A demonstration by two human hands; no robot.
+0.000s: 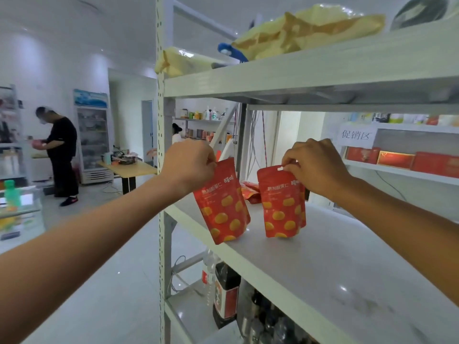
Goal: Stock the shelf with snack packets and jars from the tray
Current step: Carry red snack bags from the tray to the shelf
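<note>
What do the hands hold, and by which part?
The left hand pinches the left red packet by its top edge; the right hand pinches the right red packet likewise.

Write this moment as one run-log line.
left hand: pinches left snack packet | right hand: pinches right snack packet | both: at shelf front

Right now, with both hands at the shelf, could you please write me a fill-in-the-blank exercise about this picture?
1. The left hand pinches the left packet by its ____ edge.
2. The right hand holds the right packet, whose main colour is ____.
3. The bags on the upper board are ____.
Missing words: top; red; yellow.
</note>
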